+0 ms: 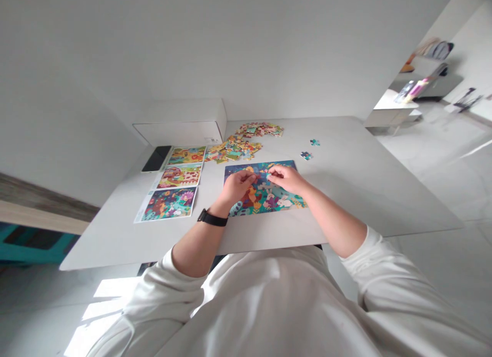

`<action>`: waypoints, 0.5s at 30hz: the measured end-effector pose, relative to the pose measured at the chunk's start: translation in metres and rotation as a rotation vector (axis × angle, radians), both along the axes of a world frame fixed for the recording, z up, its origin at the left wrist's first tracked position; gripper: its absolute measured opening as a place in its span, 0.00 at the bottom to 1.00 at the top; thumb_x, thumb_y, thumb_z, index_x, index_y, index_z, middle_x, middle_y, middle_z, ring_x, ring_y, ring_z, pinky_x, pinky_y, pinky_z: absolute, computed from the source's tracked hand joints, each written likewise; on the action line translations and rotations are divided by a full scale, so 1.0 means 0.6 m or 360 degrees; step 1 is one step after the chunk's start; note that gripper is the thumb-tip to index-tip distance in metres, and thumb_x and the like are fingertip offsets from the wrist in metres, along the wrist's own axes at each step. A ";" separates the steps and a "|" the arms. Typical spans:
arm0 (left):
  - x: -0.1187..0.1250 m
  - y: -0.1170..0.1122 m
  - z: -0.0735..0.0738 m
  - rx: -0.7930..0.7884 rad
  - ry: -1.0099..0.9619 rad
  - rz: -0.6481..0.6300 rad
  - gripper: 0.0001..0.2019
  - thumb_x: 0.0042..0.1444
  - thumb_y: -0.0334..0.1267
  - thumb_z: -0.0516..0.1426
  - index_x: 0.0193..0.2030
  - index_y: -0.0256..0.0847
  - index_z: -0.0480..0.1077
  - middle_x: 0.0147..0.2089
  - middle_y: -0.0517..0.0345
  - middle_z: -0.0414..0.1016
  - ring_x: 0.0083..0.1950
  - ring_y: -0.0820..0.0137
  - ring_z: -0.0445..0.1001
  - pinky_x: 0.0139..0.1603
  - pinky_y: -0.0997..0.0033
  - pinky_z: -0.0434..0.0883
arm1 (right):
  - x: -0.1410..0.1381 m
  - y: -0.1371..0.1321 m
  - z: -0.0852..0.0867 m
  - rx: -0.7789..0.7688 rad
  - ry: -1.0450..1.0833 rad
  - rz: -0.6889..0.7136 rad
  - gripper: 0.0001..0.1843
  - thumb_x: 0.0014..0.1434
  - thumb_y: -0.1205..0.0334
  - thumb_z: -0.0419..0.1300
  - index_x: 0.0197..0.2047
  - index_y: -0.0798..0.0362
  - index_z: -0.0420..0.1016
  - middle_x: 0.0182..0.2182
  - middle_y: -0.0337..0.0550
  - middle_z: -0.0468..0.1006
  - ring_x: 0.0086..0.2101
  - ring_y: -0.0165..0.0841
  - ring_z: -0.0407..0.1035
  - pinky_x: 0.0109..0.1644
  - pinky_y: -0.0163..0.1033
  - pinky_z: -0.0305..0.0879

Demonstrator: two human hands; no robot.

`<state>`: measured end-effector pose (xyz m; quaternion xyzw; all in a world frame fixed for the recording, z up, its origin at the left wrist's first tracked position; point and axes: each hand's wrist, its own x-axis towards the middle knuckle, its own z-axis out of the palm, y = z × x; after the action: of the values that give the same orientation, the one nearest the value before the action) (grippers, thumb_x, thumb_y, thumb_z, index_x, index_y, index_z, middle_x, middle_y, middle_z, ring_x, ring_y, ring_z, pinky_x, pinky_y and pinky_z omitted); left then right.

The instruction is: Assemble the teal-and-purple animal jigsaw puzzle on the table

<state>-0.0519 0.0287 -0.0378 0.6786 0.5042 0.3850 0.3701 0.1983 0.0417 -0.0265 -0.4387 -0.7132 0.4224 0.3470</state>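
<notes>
A mostly assembled jigsaw puzzle with white rabbits and dark blue-green scenery lies flat on the table before me. My left hand, a black band on its wrist, is over the puzzle's left part, thumb and fingers pinched together; whatever is between them is hidden. Across from it, my right hand is over the upper right part. Its fingertips are closed on a small teal puzzle piece, partly covered by the fingers. Two loose puzzle pieces, one teal and one dark blue, lie beyond the right hand.
Heaps of yellowish pieces and reddish pieces lie behind the puzzle. Three printed pictures and a phone are at the left of the table. A white box stands against the wall.
</notes>
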 end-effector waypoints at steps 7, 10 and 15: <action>0.007 -0.005 0.005 -0.0045 -0.0156 0.0072 0.20 0.63 0.57 0.62 0.47 0.42 0.80 0.41 0.51 0.87 0.38 0.65 0.81 0.39 0.69 0.74 | 0.005 0.004 0.009 -0.0176 0.0132 -0.0149 0.13 0.59 0.49 0.69 0.37 0.48 0.76 0.31 0.39 0.84 0.30 0.34 0.76 0.35 0.37 0.69; 0.007 -0.007 0.009 -0.0079 -0.0271 0.0048 0.21 0.58 0.59 0.66 0.43 0.42 0.77 0.38 0.51 0.86 0.39 0.64 0.82 0.41 0.67 0.75 | 0.006 0.001 0.016 -0.0248 0.0223 -0.0185 0.14 0.58 0.49 0.71 0.38 0.49 0.76 0.33 0.42 0.86 0.32 0.35 0.77 0.34 0.36 0.69; 0.008 -0.011 0.013 -0.0021 -0.0124 0.0129 0.25 0.61 0.65 0.63 0.36 0.42 0.76 0.34 0.53 0.84 0.33 0.67 0.77 0.34 0.69 0.71 | 0.001 -0.003 0.015 -0.0316 0.0284 -0.0156 0.18 0.56 0.48 0.75 0.39 0.49 0.76 0.37 0.44 0.88 0.33 0.35 0.78 0.37 0.38 0.73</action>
<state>-0.0468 0.0224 -0.0299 0.6397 0.5190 0.4226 0.3780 0.1988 0.0402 -0.0173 -0.4659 -0.6119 0.5108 0.3841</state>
